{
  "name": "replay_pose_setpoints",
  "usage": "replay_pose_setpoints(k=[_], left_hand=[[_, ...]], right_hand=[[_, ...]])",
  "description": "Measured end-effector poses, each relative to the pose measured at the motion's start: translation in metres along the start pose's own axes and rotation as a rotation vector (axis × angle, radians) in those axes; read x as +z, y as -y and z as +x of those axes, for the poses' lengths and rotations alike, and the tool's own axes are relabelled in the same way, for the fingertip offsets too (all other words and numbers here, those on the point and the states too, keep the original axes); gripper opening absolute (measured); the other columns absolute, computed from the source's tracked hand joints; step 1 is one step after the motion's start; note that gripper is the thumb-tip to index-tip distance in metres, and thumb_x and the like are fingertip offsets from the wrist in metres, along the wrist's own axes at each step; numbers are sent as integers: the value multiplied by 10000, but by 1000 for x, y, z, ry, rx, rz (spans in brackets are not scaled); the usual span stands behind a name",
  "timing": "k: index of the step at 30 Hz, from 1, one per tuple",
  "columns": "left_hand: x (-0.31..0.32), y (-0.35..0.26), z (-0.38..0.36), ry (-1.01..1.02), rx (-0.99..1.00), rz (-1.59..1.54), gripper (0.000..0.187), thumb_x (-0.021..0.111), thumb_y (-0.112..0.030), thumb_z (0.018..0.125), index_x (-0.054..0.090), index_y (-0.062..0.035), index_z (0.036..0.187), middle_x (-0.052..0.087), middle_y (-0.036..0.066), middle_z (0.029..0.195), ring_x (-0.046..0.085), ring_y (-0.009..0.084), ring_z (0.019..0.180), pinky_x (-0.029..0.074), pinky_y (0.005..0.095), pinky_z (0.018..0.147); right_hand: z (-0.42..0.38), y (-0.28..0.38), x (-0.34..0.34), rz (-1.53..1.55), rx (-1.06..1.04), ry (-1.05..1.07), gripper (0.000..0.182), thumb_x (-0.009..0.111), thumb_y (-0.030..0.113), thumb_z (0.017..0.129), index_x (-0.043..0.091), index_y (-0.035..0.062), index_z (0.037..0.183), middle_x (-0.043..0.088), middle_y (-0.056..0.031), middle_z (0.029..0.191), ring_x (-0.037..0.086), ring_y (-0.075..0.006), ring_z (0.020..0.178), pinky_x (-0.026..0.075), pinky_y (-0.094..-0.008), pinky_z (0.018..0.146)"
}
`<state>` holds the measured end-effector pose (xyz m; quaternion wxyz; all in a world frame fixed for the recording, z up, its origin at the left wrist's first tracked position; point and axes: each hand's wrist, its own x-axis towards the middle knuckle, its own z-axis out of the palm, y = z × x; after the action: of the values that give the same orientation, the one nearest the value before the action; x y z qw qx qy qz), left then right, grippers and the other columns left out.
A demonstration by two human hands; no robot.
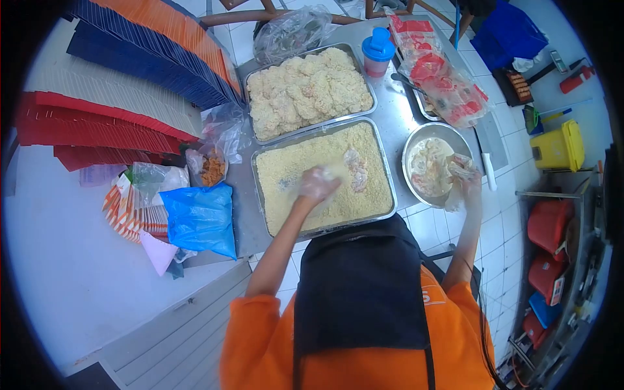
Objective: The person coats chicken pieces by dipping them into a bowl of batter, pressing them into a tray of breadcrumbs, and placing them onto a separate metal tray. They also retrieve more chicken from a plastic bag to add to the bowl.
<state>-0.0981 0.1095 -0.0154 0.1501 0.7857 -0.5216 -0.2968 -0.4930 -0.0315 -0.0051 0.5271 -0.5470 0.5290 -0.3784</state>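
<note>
Two metal trays sit on the steel table (390,133): the near tray (389,170) is filled with loose crumbs, the far tray (368,83) is heaped with breaded pieces. One round bowl (414,140) of pale batter stands just right of the near tray. The left hand (318,184), in a clear glove, rests on the crumbs with fingers spread loosely open, just beside one crumb-dusted piece (357,169) lying in that tray. The right hand (465,177), also gloved, is at the bowl's right rim; whether its fingers are closed cannot be told. One blue-lidded cup (377,52) stands behind the far tray, one blue bag (200,218) lies left of the near tray. No writing is legible.
</note>
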Motion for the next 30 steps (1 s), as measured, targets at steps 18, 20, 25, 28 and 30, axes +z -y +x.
replay_pose_setpoints(k=[18, 20, 25, 28, 30], left_hand=[[21, 13, 21, 233, 149, 452, 1233, 783, -577, 578, 182, 42, 1459, 301, 284, 1448, 351, 355, 1337, 298, 390, 1111], [18, 19, 32, 272, 158, 412, 1218, 793, -552, 573, 192, 28, 1459, 308, 275, 1448, 348, 354, 1339, 308, 377, 1106], [31, 19, 33, 105, 285, 348, 1058, 842, -435, 544, 353, 20, 1365, 450, 249, 1310, 482, 367, 1194, 410, 379, 1016], [31, 14, 32, 245, 192, 356, 1003, 823, -452, 572, 391, 19, 1346, 532, 253, 1216, 542, 381, 1113, 442, 388, 972], [32, 15, 36, 288, 214, 413, 918, 797, -484, 597, 468, 29, 1284, 596, 248, 1133, 588, 373, 1048, 468, 396, 928]], right_hand=[[6, -8, -5, -80, 8, 2, 323, 645, 67, 834, 606, 29, 1152, 647, -66, 1086, 617, -158, 971, 524, -277, 780], [7, -11, -5, -105, -4, 10, 319, 650, 55, 828, 613, 33, 1145, 648, -60, 1085, 613, -159, 980, 512, -281, 819], [7, -9, 6, -44, -37, -11, 334, 626, -23, 777, 640, 21, 1108, 662, -75, 1055, 613, -166, 965, 489, -293, 848], [7, -8, 11, -62, -40, -12, 327, 641, -4, 772, 645, 22, 1098, 665, -74, 1048, 615, -169, 961, 489, -300, 845], [6, -8, 14, -80, -56, -14, 319, 649, 9, 773, 649, 24, 1092, 667, -71, 1041, 618, -170, 955, 490, -305, 844]])
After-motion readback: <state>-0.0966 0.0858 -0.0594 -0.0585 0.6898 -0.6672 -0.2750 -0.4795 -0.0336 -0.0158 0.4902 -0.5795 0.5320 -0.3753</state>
